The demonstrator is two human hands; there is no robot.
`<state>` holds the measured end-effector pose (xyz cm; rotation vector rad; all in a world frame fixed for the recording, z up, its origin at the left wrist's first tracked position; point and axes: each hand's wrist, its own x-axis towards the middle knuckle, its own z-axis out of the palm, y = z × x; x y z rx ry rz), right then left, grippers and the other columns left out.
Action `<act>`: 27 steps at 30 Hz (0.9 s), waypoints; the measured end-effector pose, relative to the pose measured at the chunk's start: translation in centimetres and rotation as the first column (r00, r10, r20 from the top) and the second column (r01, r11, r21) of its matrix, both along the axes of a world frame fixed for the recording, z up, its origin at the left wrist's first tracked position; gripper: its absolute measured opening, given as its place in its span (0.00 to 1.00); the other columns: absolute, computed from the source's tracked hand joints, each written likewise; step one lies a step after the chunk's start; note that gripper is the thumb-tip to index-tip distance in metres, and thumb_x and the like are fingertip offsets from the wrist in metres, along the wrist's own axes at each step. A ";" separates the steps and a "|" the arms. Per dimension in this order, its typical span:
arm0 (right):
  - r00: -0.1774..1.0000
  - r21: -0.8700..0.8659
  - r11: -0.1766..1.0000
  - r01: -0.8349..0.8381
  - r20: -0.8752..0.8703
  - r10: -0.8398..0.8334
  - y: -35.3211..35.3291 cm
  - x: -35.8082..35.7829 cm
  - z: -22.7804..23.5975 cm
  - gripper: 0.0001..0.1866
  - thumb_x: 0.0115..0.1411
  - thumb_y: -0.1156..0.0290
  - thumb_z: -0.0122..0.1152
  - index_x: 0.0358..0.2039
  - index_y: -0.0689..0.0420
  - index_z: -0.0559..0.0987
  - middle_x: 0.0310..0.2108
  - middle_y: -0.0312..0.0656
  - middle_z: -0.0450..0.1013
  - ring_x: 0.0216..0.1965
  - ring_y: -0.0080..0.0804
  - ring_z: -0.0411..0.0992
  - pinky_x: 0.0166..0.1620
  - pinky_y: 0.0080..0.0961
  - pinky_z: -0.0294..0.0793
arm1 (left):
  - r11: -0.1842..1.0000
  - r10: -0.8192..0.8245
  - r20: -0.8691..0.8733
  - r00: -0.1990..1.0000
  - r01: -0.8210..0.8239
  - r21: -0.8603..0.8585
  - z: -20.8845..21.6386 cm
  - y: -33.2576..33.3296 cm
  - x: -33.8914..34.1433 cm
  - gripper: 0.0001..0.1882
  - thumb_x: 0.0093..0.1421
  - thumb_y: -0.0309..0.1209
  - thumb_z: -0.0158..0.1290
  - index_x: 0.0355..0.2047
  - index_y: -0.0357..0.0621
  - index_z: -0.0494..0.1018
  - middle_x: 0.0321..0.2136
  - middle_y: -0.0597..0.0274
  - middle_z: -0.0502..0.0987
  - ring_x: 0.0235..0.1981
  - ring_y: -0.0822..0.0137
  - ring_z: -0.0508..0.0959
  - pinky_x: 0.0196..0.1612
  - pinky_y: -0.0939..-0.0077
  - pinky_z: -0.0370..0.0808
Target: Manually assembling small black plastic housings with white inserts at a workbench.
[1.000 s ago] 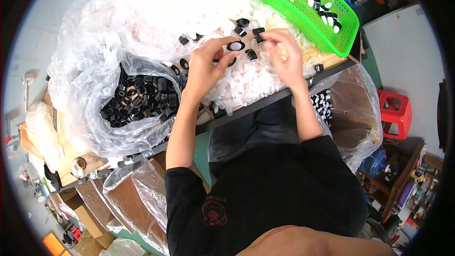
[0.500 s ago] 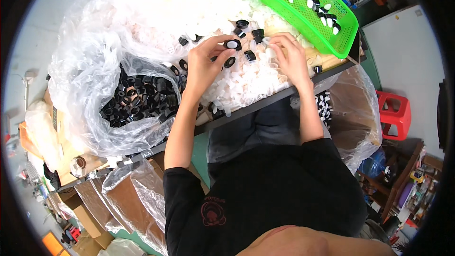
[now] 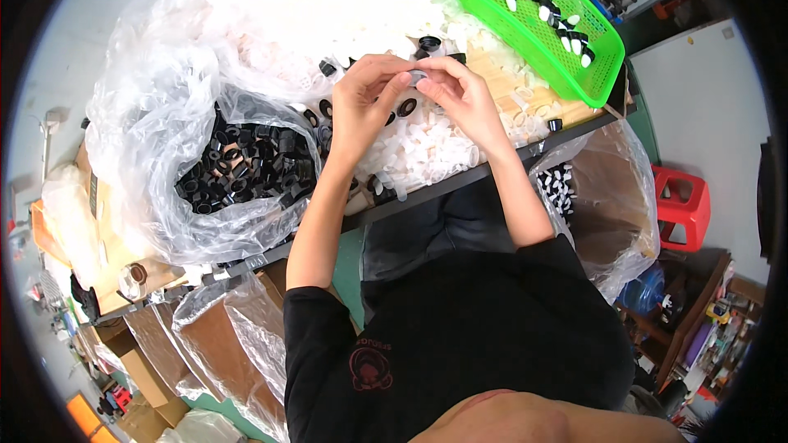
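Above the table's near edge, my left hand (image 3: 368, 98) and my right hand (image 3: 461, 97) meet at their fingertips. Pinched between them is a small black cap (image 3: 417, 77) with a pale inside; my fingers hide most of it. Both thumbs press on its near side. Just below the hands, a loose black ring-shaped cap (image 3: 407, 107) lies on the worktop. A heap of small translucent white pieces (image 3: 435, 141) spreads under my wrists. More black caps (image 3: 428, 43) lie beyond my fingers.
At left, a clear plastic bag (image 3: 156, 197) holds many black caps (image 3: 246, 168). A green basket (image 3: 603, 92) with several black-and-white pieces stands at far right. Below the table edge hangs a lined bag (image 3: 607, 168) with similar pieces. A red stool (image 3: 685, 207) stands right of it.
My right hand has moved left from the white pieces to join my left hand at the black cap. Its fingers have closed on the cap, which is now mostly covered.
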<state>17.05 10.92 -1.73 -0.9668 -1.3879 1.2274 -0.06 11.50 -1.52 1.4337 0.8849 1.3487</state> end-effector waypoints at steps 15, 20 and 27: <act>0.965 -0.094 0.992 0.082 -0.240 -0.102 0.0 -2.5 -0.5 0.13 0.58 0.80 0.63 0.44 0.65 0.77 0.39 0.40 0.76 0.39 0.21 0.75 0.44 0.17 0.75 | 0.851 0.422 -0.294 0.857 -0.262 0.456 0.7 -0.9 1.2 0.10 0.55 0.13 0.52 0.36 0.38 0.76 0.30 0.54 0.74 0.29 0.59 0.77 0.31 0.70 0.74; 0.991 0.074 0.989 0.128 -0.046 -0.125 -0.8 -2.8 0.0 0.12 0.59 0.80 0.62 0.44 0.64 0.78 0.40 0.38 0.75 0.40 0.21 0.73 0.45 0.19 0.74 | 0.832 0.418 -0.322 0.849 -0.215 0.512 1.7 -1.6 0.7 0.09 0.55 0.13 0.51 0.35 0.38 0.75 0.29 0.54 0.73 0.26 0.59 0.76 0.28 0.70 0.73; 0.627 0.755 0.543 0.368 0.229 -0.744 -0.3 4.7 0.4 0.12 0.55 0.78 0.65 0.41 0.61 0.81 0.38 0.42 0.74 0.39 0.32 0.73 0.44 0.26 0.73 | 0.617 0.787 -0.505 0.355 -0.483 0.621 1.5 -2.7 -7.4 0.03 0.57 0.23 0.53 0.29 0.35 0.73 0.28 0.50 0.74 0.29 0.51 0.75 0.33 0.60 0.73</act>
